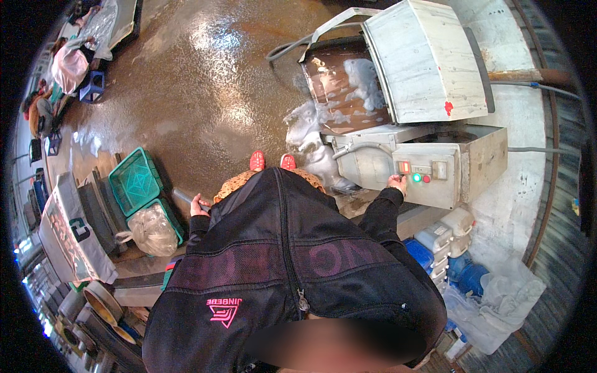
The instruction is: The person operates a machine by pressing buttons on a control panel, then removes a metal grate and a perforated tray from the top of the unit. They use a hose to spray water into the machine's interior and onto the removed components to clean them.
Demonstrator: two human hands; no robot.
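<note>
My right hand is at the left part of a metal control box, fingers curled against its panel beside a lit green button. A red button sits just right of the green one; whatever my fingertips touch is hidden. Low on my left side, my left hand is closed around a slim grey tube, which sticks out toward the green crates. Behind the control box rises a big whitish machine, with foam on brown liquid in its open basin.
Left of me stand a green plastic crate and another holding a clear bag. Plastic jugs and crumpled plastic sheeting lie at right. Wet brown floor stretches ahead; people sit near a blue stool.
</note>
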